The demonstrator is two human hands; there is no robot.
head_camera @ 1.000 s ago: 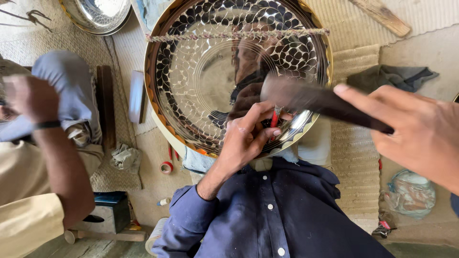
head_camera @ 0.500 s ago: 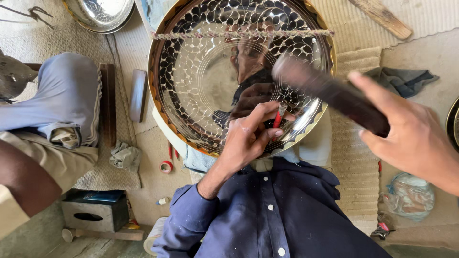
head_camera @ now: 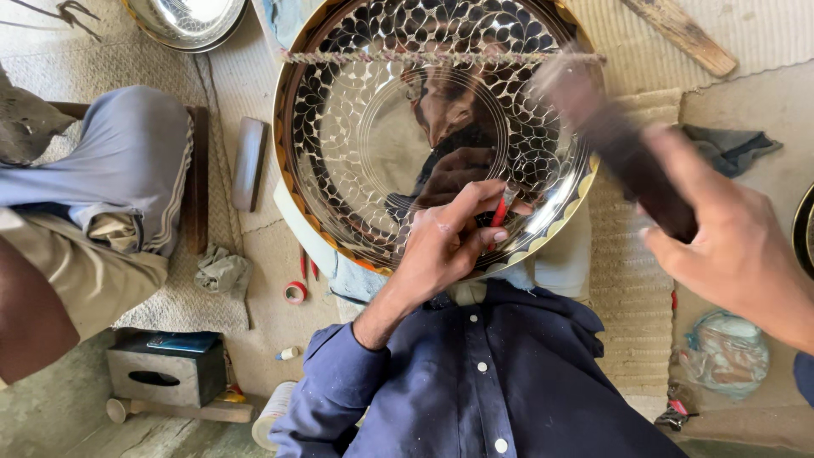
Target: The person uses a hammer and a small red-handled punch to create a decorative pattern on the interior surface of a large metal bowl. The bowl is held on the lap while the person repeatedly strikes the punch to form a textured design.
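A large shiny round metal tray [head_camera: 356, 144] with a cut scale pattern leans in front of me, and a twisted cord [head_camera: 441, 58] crosses its upper part. My left hand [head_camera: 445, 246] pinches a thin red-handled chisel [head_camera: 502, 208] with its tip against the tray's lower right area. My right hand [head_camera: 738, 254] grips a dark wooden mallet [head_camera: 623, 148], which is blurred. The mallet's head sits up near the tray's upper right rim, apart from the chisel.
Another person in grey trousers [head_camera: 127, 170] sits at the left. A wooden block [head_camera: 250, 161], a red tape roll [head_camera: 295, 293] and a grey box [head_camera: 165, 373] lie on the floor. A metal bowl [head_camera: 191, 17] is top left, a wooden stick [head_camera: 678, 34] top right.
The mallet has risen from just above the chisel to the tray's upper right rim. My left hand stays on the chisel. The other person's forearm has left the view.
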